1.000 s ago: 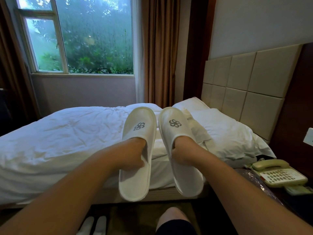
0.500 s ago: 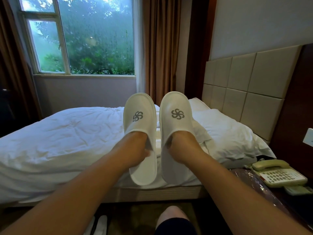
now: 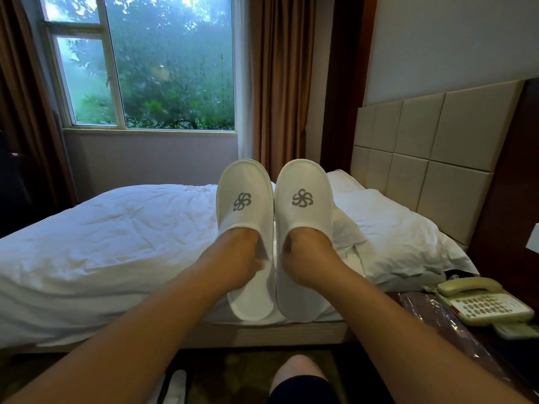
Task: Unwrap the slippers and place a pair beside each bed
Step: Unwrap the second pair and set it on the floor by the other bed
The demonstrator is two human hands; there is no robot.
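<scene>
The left hand (image 3: 233, 258) sat inside the left slipper (image 3: 245, 185), the right hand (image 3: 309, 258) inside the right slipper (image 3: 303, 182); both slippers were held up, touching, before the bed (image 3: 116, 243); the fingers were hidden inside, so their state could not be told.

Left hand (image 3: 233, 259) is inserted in the left white cloth slipper (image 3: 245, 196); right hand (image 3: 310, 258) in the right white cloth slipper (image 3: 303, 193). Toes up, just beside each other, before the white-sheeted bed (image 3: 116, 243).
</scene>
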